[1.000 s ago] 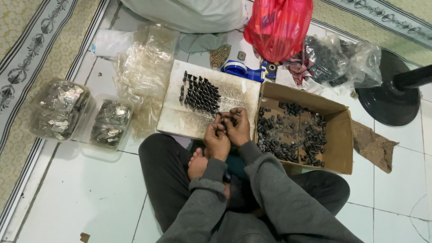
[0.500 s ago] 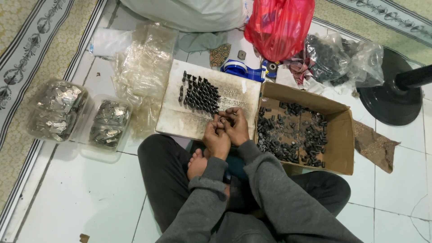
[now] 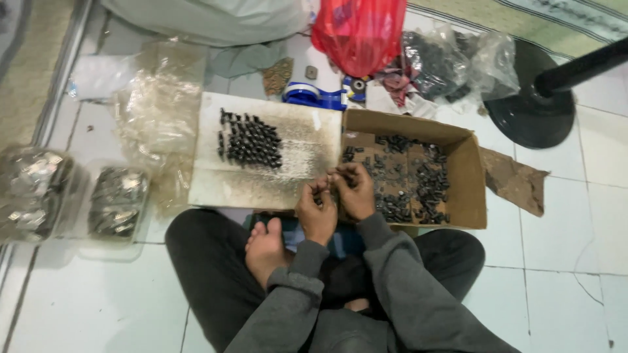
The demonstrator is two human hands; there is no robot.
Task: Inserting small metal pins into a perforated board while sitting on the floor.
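Both hands are meeting over the floor — the left hand [image 3: 316, 212] and right hand [image 3: 356, 191] are each pinching a small dark part [image 3: 327, 193] between curled fingertips. Just right of them one open cardboard box [image 3: 472, 171] is holding many loose parts; ahead-left, one white board [image 3: 307, 137] is carrying neat rows — too many to count.

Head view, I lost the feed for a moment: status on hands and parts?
Left hand and right hand together, pinching small dark parts. Cardboard box of loose parts at right, white board with standing rows ahead. Nothing blocking.
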